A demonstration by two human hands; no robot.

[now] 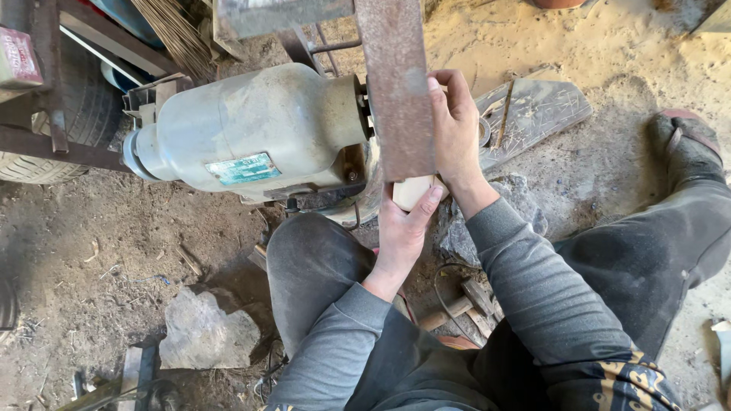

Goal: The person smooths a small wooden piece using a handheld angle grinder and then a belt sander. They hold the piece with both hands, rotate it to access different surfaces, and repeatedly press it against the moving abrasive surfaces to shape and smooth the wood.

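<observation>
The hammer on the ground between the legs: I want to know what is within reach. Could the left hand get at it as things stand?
Probably not right away. The left hand is clasped on a pale wooden block at the bench grinder. The hammer lies lower, partly hidden between the forearms, so the hand would have to let go first.
</observation>
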